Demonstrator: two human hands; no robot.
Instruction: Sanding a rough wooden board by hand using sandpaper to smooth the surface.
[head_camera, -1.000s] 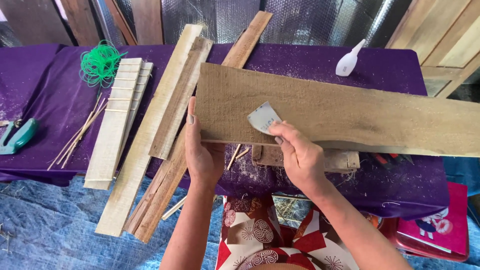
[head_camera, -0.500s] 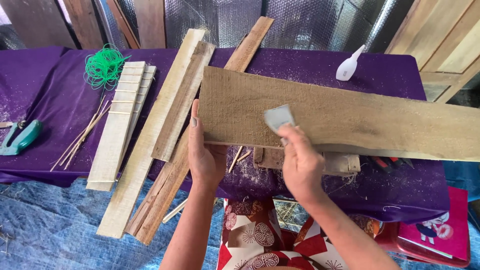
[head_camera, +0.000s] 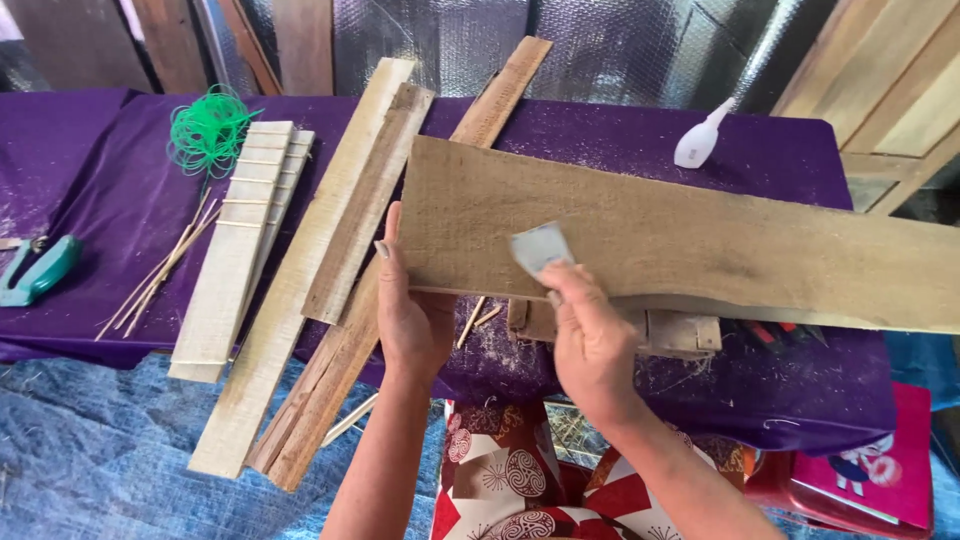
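At centre frame a person's left hand (head_camera: 412, 312) clamps its grip on the near left edge of a long, stiff, rough-looking wooden board (head_camera: 680, 235) lying across the purple-draped table (head_camera: 120, 200), while the right hand (head_camera: 592, 340) pinches thin, flexible grey sandpaper (head_camera: 538, 247) against it.

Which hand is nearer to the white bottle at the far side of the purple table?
The right hand. It rubs a grey sandpaper piece on the wide board, below and left of the white bottle. The left hand grips the board's left end, farther away.
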